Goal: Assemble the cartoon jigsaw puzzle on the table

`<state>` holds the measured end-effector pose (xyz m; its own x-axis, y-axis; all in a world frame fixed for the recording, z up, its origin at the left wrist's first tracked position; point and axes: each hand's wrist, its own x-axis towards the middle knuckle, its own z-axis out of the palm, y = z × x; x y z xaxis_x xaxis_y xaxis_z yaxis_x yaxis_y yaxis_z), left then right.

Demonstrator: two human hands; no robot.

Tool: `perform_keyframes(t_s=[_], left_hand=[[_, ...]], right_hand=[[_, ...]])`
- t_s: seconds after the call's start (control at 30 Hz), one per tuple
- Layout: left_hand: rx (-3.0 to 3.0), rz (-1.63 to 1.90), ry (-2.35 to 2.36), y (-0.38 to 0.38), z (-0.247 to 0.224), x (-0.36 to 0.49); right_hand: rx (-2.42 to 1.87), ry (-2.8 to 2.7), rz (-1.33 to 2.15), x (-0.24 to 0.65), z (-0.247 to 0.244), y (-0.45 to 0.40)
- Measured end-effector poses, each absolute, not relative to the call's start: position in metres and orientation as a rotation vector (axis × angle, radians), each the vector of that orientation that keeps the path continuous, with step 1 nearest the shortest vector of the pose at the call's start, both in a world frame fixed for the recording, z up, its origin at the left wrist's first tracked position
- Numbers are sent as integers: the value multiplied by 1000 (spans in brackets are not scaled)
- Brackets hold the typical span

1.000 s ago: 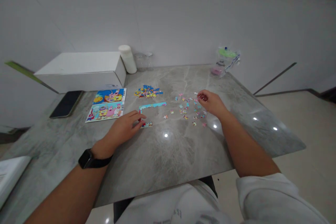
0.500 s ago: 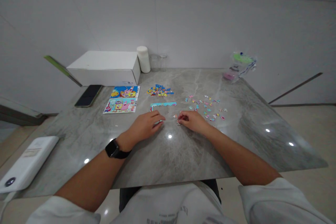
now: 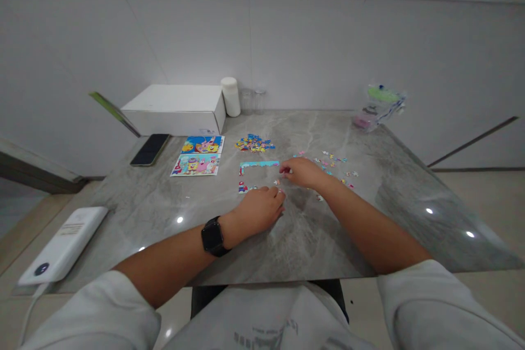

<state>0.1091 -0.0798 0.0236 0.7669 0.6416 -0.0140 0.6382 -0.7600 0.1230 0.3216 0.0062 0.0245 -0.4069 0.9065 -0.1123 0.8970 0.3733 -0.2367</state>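
Puzzle border: is being supported by the table, its lower row being partly covered.
Left hand: is being held over that row, fingers bent; grip cannot be told.
Right hand: is being held by the top strip's right end, fingers curled; grip cannot be told.
Loose pieces: are being partly hidden by the right forearm.

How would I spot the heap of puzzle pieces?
On the grey table, find the white box. The heap lies nearer you and to its right. It is mainly blue and yellow, bunched together, unlike the paler pieces scattered further right.
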Motion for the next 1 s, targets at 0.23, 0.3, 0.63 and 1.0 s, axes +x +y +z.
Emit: perform_keyframes(t_s=[0.23, 0.3, 0.63, 1.0], left_hand=[[2834, 64, 1032, -84, 5, 110], [2827, 31, 1031, -86, 5, 109], [2798, -34, 1053, -88, 5, 107], [2776, -111, 1104, -86, 11, 107]], right_hand=[[-1651, -2576, 290, 310, 16, 5], [-1595, -2619, 349, 312, 10, 2], [-1420, -2563, 622, 324, 7, 11], [-1606, -2468, 950, 325, 23, 5]])
